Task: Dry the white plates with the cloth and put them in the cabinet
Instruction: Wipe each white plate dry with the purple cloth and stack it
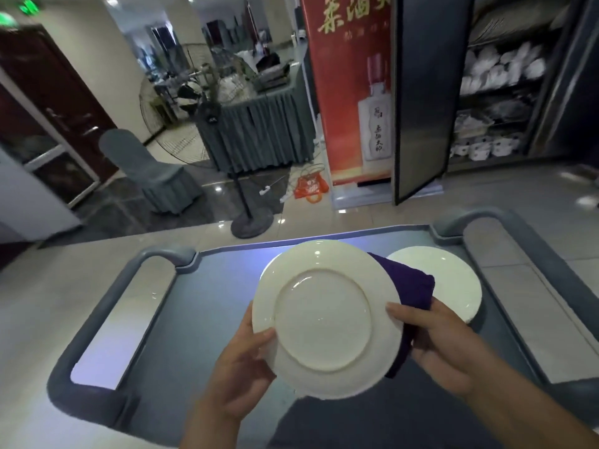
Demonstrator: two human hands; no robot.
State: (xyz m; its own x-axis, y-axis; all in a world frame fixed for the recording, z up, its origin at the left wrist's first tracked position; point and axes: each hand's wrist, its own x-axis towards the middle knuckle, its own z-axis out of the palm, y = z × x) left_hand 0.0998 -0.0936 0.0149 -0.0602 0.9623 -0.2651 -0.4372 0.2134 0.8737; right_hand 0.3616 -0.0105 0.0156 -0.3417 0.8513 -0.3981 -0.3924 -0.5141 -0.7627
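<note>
Step in hand: drying. The plate (pixel 325 319) is held above the cart (pixel 207 286), underside toward the camera. The left hand (pixel 241 367) grips its lower-left rim, thumb on the underside. The right hand (pixel 450 345) pinches the right rim through the purple cloth (pixel 411 286), fingers curled behind, thumb on top. A second plate (pixel 450 280) lies flat on the cart surface, partly behind the cloth. The cabinet (pixel 496 92) stands open ahead, right, with white ware on its shelves. Next move, judged: finish wiping, then carry the plate to a shelf, keeping a firm hold on the smooth rim.
</note>
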